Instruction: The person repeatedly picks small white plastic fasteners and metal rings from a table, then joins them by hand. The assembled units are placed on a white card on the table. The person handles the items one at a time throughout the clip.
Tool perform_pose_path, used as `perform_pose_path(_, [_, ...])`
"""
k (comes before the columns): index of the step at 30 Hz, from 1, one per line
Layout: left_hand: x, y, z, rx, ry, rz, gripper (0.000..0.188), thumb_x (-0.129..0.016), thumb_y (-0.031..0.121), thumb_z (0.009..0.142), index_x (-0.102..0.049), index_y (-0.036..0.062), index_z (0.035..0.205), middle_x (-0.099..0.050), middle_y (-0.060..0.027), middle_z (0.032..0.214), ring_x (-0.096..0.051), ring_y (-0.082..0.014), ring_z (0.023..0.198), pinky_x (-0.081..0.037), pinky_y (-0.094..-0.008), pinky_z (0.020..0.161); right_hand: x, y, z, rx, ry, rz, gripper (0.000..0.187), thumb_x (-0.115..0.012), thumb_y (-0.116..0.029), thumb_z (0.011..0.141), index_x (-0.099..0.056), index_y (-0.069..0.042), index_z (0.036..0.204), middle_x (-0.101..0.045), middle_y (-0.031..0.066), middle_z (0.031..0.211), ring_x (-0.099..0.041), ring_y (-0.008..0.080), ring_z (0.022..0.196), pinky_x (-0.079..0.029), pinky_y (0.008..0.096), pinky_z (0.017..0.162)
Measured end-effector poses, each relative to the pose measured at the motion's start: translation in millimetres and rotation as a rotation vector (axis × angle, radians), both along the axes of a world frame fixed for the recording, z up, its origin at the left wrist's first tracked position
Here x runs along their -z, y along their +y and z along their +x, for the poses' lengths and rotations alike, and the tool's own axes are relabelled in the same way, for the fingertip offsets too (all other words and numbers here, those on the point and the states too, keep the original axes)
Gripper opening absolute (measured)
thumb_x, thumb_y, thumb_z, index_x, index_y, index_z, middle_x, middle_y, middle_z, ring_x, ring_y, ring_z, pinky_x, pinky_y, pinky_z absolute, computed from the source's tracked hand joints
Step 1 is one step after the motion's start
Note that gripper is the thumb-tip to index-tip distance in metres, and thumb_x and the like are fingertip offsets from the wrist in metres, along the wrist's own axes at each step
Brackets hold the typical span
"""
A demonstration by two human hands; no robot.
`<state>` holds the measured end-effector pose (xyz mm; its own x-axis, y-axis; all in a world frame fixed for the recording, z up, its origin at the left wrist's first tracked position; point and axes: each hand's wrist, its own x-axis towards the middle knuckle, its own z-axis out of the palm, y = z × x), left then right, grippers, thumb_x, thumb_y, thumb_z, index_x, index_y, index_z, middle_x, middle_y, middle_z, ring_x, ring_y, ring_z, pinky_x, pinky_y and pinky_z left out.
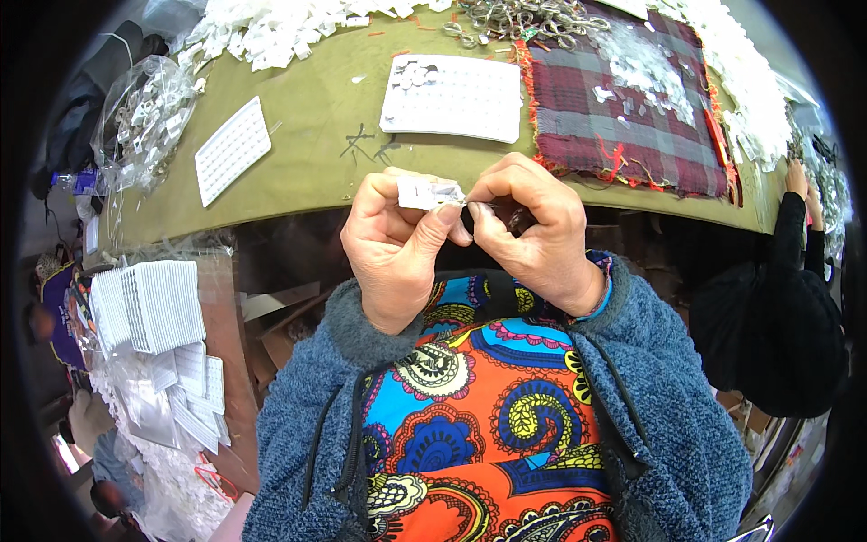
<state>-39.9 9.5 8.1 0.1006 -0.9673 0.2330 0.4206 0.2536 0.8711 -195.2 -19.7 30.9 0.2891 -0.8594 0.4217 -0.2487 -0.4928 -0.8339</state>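
Observation:
My left hand [393, 248] is closed, pinching a small white folded tag [415, 193] between thumb and fingers, held up just off the table's near edge. My right hand [535, 230] meets it from the right, thumb and forefinger pressed together at the tag's right end. What those fingertips grip is too small to make out. Beyond my hands lies a white gridded tray [456, 104] with several small round pale pieces [414, 74] at its upper left corner. A second gridded tray [233, 152] lies at an angle further left.
White tags [271, 32] are heaped along the far edge. Scissors-like metal loops [542, 20] lie at the back. A plaid cloth [587, 108] carries clear plastic bits [646, 72]. Left are a clear bag [149, 117] and stacked white trays [149, 307]. Another person's dark sleeve [787, 221] reaches in at right.

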Motion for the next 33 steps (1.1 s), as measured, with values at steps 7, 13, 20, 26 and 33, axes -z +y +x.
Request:
perform_pose_path(7, [3, 0, -1, 0.010, -0.028, -0.074, 0.019, -0.063, -0.009, 0.090, -0.050, -0.0025, 0.103, -0.061, -0.0127, 0.097, -0.066, -0.0163, 0.076, -0.057, -0.0269, 0.067, 3, 2, 0, -0.032, -0.189, 0.407, 0.006, -0.067, -0.002, 0.083, -0.063, 0.000, 0.083, -0.061, 0.0036, 0.074, -0.057, 0.0090, 0.062, -0.044, 0.0254, 0.052])
perform_pose_path(13, [8, -1, 1, 0.074, 0.055, -0.157, 0.018, -0.065, -0.006, 0.090, -0.051, -0.0027, 0.102, -0.063, -0.0152, 0.101, -0.067, -0.0178, 0.076, -0.058, -0.0278, 0.068, 5, -10, -11, -0.431, -0.635, 1.123, 0.014, -0.068, -0.011, 0.090, -0.061, 0.001, 0.085, -0.064, 0.0030, 0.076, -0.055, 0.0071, 0.060, -0.042, 0.0212, 0.051])
perform_pose_path(20, [9, -6, 14, 0.353, 0.400, 0.209, 0.027, -0.058, 0.008, 0.098, -0.056, -0.0061, 0.121, -0.068, -0.0198, 0.099, -0.071, -0.0238, 0.080, -0.063, -0.0346, 0.070, 0, -1, -7, -0.045, -0.085, 0.153, 0.022, -0.068, -0.003, 0.082, -0.061, 0.003, 0.102, -0.065, 0.0113, 0.089, -0.065, 0.0219, 0.082, -0.052, 0.0320, 0.073])
perform_pose_path(26, [7, -5, 17, 0.202, 0.140, 0.275, 0.026, -0.061, 0.005, 0.096, -0.061, -0.0071, 0.119, -0.070, -0.0124, 0.096, -0.069, -0.0178, 0.080, -0.061, -0.0309, 0.073, -8, -14, -1, -0.113, 0.013, -0.036, 0.014, -0.068, 0.003, 0.078, -0.061, 0.002, 0.089, -0.061, 0.0127, 0.080, -0.064, 0.0245, 0.072, -0.052, 0.0318, 0.066])
perform_pose_path(33, [4, -16, 31, 0.243, -0.002, 0.264, 0.030, -0.065, 0.006, 0.093, -0.061, -0.0056, 0.121, -0.070, -0.0158, 0.102, -0.070, -0.0191, 0.084, -0.061, -0.0316, 0.074, -12, -29, 17, -0.098, 0.054, 0.129, 0.012, -0.070, -0.001, 0.081, -0.060, 0.000, 0.088, -0.064, 0.0108, 0.076, -0.066, 0.0190, 0.066, -0.053, 0.0311, 0.061])
